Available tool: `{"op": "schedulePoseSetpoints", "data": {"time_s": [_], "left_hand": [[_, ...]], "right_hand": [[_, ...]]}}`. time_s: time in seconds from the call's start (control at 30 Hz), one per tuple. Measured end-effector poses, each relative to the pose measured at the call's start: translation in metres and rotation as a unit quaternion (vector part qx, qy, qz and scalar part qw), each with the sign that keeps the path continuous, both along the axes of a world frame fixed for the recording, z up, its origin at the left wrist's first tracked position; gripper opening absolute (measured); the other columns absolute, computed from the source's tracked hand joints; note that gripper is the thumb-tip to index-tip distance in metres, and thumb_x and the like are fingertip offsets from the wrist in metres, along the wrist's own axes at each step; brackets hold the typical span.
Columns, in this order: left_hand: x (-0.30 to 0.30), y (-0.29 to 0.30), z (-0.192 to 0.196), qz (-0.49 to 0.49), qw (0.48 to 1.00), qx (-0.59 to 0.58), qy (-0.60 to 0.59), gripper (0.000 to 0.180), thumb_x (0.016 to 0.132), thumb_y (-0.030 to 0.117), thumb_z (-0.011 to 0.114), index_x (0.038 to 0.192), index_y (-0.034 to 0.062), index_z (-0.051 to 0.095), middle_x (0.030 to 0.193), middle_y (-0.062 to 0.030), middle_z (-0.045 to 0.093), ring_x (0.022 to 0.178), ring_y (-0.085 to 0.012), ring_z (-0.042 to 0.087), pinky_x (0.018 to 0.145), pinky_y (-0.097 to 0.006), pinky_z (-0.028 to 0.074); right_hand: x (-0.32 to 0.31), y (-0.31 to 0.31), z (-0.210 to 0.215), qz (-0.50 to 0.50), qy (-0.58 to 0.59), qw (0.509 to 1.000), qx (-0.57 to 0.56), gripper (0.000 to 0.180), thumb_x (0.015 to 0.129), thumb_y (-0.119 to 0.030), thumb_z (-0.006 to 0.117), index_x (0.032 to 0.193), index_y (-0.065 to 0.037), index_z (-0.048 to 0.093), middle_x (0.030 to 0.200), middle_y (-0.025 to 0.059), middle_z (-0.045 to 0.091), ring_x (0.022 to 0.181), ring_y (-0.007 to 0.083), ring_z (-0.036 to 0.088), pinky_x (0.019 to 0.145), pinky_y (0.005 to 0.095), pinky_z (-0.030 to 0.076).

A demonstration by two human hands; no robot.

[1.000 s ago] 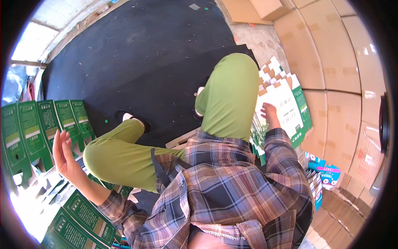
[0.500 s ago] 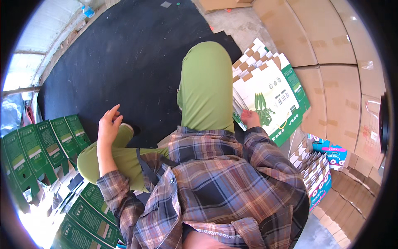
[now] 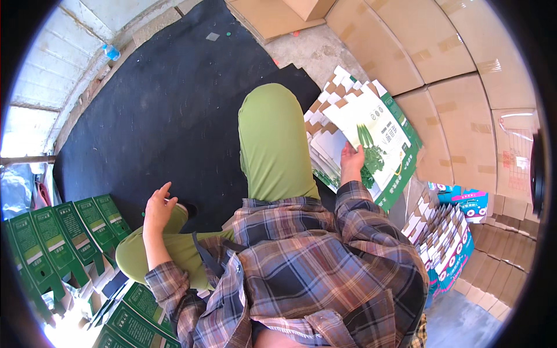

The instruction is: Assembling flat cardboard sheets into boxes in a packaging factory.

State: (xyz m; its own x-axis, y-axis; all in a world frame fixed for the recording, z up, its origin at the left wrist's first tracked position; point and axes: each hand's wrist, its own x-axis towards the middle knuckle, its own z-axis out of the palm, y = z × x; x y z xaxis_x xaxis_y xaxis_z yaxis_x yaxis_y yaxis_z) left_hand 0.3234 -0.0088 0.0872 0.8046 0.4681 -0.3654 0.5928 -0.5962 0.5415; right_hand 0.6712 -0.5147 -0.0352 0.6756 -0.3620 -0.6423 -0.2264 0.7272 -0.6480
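Strong daylight comes in between nine and ten o'clock, washing the pale wall point(image 3: 49, 87) nearly white. Toward eight o'clock, glare burns out detail beside the green cartons point(image 3: 65, 238). The black mat point(image 3: 156, 110) reads dark and even, while the white cardboard sheet point(image 3: 348, 116) near two o'clock is bright, its finest print soft. Small highlights glint off the brown boxes point(image 3: 470, 130) at two o'clock. Fisheye distortion bends straight edges, and blackness rings the rim.
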Motion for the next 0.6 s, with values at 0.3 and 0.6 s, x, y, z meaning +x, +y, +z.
{"op": "schedulePoseSetpoints", "data": {"time_s": [0.3, 0.6], "left_hand": [[0.000, 0.004, 0.016, 0.016, 0.999, 0.014, -0.028, 0.053, 0.076, 0.014, 0.071, 0.127, 0.0109, 0.056, 0.096, -0.0136, 0.063, 0.076, -0.0264, 0.061, 0.072, -0.037, 0.051], [-0.018, 0.023, 0.005, 0.093, 0.995, 0.047, -0.002, 0.062, 0.077, 0.022, 0.071, 0.134, 0.0118, 0.049, 0.107, -0.0153, 0.062, 0.098, -0.0332, 0.061, 0.083, -0.042, 0.049]], "right_hand": [[0.027, 0.109, 0.184, -0.020, -0.160, 0.971, -0.175, 0.022, 0.083, -0.018, 0.062, 0.097, -0.004, 0.056, 0.084, 0.0060, 0.060, 0.083, 0.0226, 0.065, 0.068, 0.0335, 0.047], [0.004, 0.185, 0.257, 0.374, -0.280, 0.883, -0.048, 0.019, 0.083, -0.021, 0.060, 0.095, -0.006, 0.061, 0.085, 0.0053, 0.068, 0.076, 0.0190, 0.065, 0.062, 0.0321, 0.047]]}}
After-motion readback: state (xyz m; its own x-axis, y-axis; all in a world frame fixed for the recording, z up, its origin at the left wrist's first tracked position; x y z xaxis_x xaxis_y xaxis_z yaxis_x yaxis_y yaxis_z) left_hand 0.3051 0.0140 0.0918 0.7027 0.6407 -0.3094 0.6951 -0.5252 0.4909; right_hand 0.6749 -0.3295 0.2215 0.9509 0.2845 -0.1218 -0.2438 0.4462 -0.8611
